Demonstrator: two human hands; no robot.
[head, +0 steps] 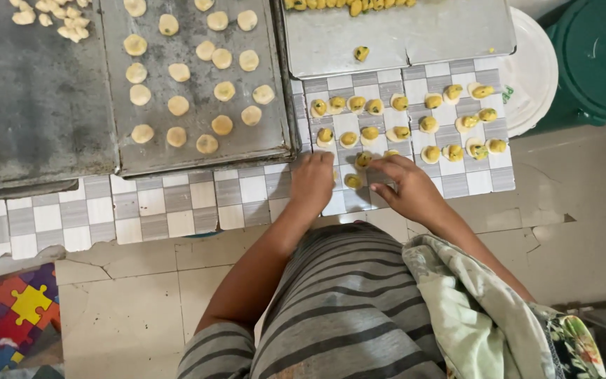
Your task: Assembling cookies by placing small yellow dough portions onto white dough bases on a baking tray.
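Observation:
My left hand and my right hand reach onto a checkered grey-and-white mat. Both sets of fingers close around a small round dough disc with yellow-green filling. Another filled piece lies just below, between my hands. Several filled dough discs lie in rows on the mat beyond my fingers. A metal baking tray to the left holds several plain pale dough rounds.
A second metal tray at the top carries yellow filling balls. A dark flat tray lies far left. A white lid and green container stand at right. A puzzle-pattern mat is at lower left.

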